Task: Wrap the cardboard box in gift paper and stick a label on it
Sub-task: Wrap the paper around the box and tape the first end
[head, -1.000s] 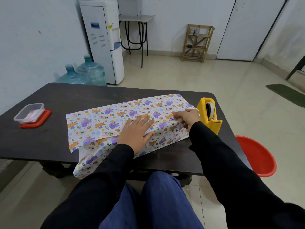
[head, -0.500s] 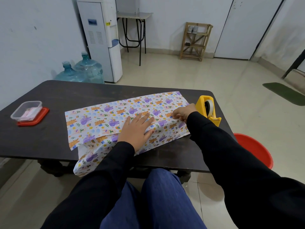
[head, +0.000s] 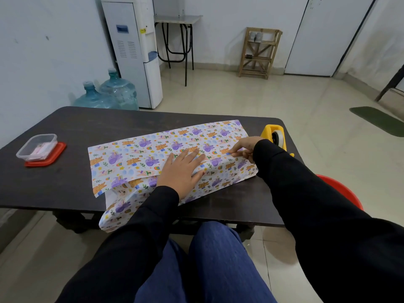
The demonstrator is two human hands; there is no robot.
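Colourful gift paper (head: 140,158) is lying folded over the box on the table (head: 65,182). Left hand (head: 182,169) is pressing flat, fingers spread, holding nothing. Right hand (head: 243,148) is pinching the paper's edge. Far left of both, a clear tub (head: 37,147) is holding maybe pink labels.

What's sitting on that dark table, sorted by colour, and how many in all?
Patterned: 1, gift paper
Yellow: 1, tape dispenser
Red: 1, lid
Clear: 1, container resting on the lid
Total: 4
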